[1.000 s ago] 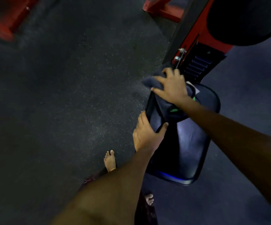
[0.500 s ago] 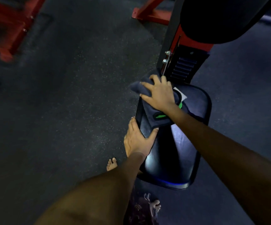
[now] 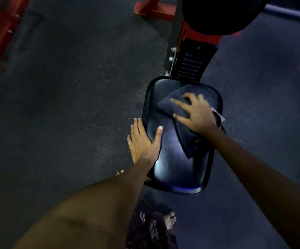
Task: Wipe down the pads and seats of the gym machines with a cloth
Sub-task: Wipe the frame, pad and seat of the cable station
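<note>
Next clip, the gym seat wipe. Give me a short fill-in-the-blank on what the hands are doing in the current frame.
1. The right hand presses a dark ____ flat onto the seat.
2. The left hand rests on the seat's ____ edge.
3. The machine frame beyond the seat is painted ____.

Missing words: cloth; left; red

Back pad [image 3: 217, 15] cropped at top.

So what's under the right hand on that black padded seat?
A dark folded cloth, pressed flat by the right hand on the black padded seat. The seat surface beneath the cloth is hidden.
</note>
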